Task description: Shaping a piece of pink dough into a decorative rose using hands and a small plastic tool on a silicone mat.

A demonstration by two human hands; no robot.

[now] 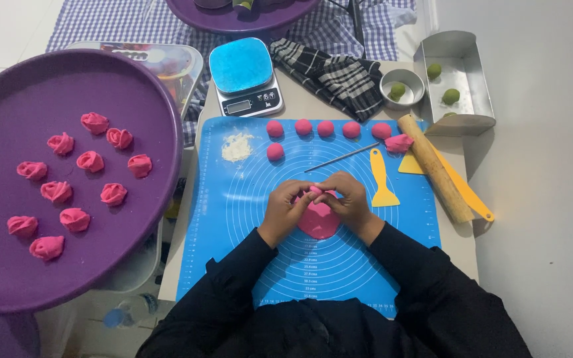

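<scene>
My left hand (285, 207) and my right hand (347, 201) meet over the middle of a blue silicone mat (233, 219). Together they pinch the top edge of a flattened pink dough piece (318, 221) that lies between them. Both sets of fingers are curled on the dough. A row of several pink dough balls (326, 128) lines the mat's far edge, with one more ball (274, 152) below it and a shaped pink piece (399, 142) at the right end.
A large purple tray (8, 106) at left holds several pink dough roses (91, 161). A wooden rolling pin (434, 169), yellow scrapers (382, 182), a thin metal stick (341, 158), flour (236, 146), a blue-topped scale (244, 76), a metal bowl (402, 86) and a metal tin (462, 73) with green balls surround the mat.
</scene>
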